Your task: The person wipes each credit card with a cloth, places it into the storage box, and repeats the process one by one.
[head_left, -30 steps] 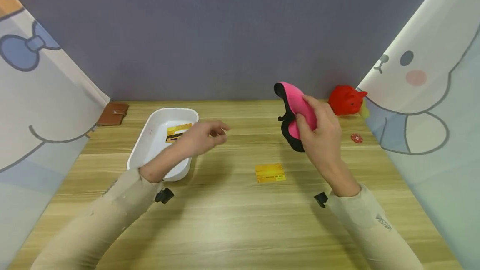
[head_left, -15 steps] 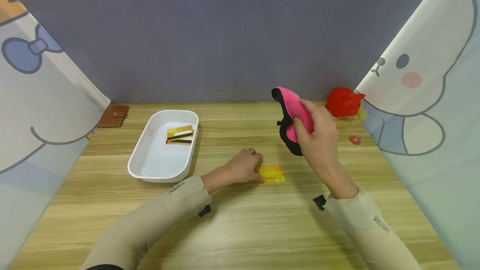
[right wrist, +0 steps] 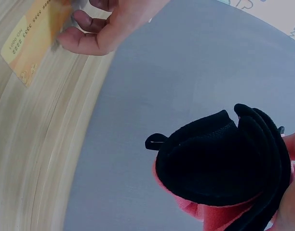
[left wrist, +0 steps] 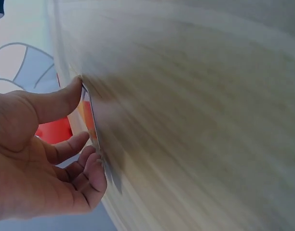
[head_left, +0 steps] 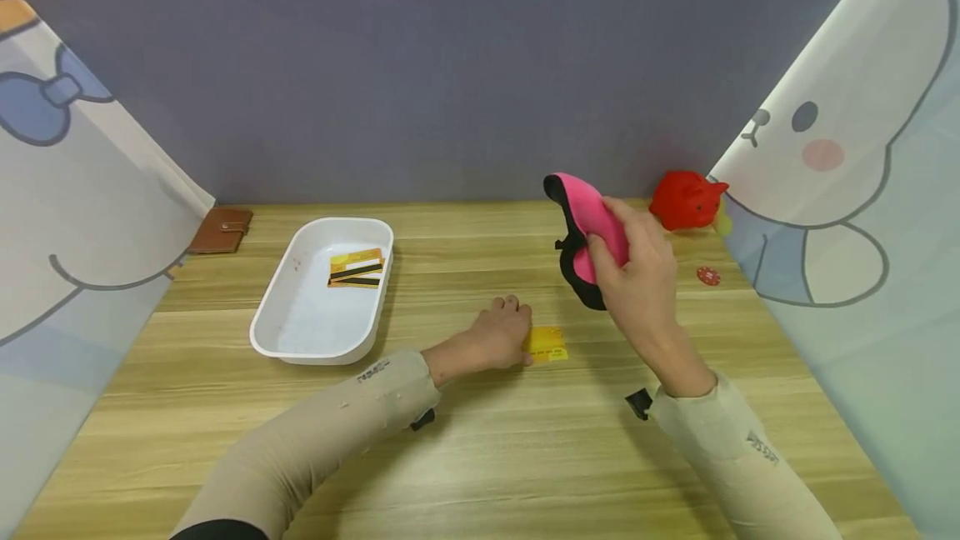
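A yellow bank card [head_left: 549, 343] lies on the wooden table, its left part covered by my left hand [head_left: 491, 338]. In the left wrist view the thumb is at one edge of the card [left wrist: 89, 115] and the curled fingers are at the opposite edge. Embossed numbers show on the card [right wrist: 32, 36] in the right wrist view. Above the table on the right, my right hand [head_left: 641, 282] grips a pink sleep mask [head_left: 588, 205] with black trim, thumb and fingers on its pink side. The mask's black lining [right wrist: 210, 159] faces the right wrist camera.
To the left stands a white tray [head_left: 311, 356] with several yellow cards [head_left: 356, 269] in it. A brown wallet [head_left: 220, 230] lies at the back left. At the back right are a red piggy bank [head_left: 684, 202] and a red poker chip [head_left: 708, 276].
My left hand has moved right and down from beside the tray to the card on the table, its fingers now around the card's edges. The right hand holds the sleep mask in nearly the same place.
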Tool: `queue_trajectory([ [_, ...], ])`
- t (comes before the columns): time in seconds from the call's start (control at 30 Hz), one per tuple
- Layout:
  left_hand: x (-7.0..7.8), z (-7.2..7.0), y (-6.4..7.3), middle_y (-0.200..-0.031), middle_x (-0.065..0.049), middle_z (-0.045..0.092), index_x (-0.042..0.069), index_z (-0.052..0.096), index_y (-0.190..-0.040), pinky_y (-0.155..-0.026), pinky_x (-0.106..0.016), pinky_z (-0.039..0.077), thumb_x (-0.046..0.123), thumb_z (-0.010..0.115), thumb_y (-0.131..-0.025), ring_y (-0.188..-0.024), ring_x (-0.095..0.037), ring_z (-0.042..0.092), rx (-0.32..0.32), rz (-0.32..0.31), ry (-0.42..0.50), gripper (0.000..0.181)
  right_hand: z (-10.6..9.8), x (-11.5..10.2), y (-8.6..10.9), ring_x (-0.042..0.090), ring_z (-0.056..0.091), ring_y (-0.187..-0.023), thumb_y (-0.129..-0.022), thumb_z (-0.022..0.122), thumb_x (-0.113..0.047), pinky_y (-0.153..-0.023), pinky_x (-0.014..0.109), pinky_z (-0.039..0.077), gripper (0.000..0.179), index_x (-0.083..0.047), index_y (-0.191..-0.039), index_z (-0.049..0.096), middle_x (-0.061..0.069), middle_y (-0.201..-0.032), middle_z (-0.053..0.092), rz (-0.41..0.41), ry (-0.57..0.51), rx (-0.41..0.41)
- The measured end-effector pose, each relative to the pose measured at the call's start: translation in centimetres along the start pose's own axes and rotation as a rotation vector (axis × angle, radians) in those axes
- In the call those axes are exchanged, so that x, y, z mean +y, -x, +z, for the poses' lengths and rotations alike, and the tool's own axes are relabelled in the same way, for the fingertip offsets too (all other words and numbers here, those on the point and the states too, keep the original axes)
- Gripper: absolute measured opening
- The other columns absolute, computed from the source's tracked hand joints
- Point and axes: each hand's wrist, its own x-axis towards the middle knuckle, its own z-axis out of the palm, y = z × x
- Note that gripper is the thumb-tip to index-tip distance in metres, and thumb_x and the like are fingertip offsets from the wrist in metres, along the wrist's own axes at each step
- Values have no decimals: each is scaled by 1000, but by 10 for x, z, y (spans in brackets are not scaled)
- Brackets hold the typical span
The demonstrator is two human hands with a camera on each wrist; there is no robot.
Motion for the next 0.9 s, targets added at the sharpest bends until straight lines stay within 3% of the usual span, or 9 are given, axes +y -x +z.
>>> queue_trajectory([
  [0.17, 0, 2, 0, -122, -9, 54, 10, 51, -130, -86, -37, 49, 38, 77, -88, -110, -24, 50, 20, 13, 34, 57, 0, 0, 0, 35, 61, -102, -90, 69, -6, -83, 50, 51, 39, -2, -129, 64, 20, -116, 68, 3, 4, -5],
  [0.3, 1, 2, 1, -119, -9, 55, 9, 51, -133, -83, -37, 50, 41, 81, -84, -108, -23, 50, 24, 10, 22, 65, 0, 0, 1, 35, 61, -102, -90, 69, -5, -84, 51, 52, 39, -2, -128, 65, 19, -117, 68, 16, -5, -1],
  [0.7, 9, -12, -4, -125, -14, 55, 5, 57, -130, -89, -48, 51, 35, 80, -83, -117, -29, 49, -89, -79, -4, 61, 0, 1, 3, 34, 61, -102, -89, 70, -6, -83, 50, 50, 39, -3, -128, 64, 18, -118, 68, 29, 0, -10],
  [0.9, 6, -12, -7, -121, -10, 53, 8, 57, -126, -86, -42, 48, 37, 83, -78, -110, -25, 47, -96, -88, 19, 62, 0, 2, 3, 34, 61, -104, -90, 70, -6, -85, 50, 50, 40, -3, -129, 64, 17, -120, 68, 26, -6, -8],
])
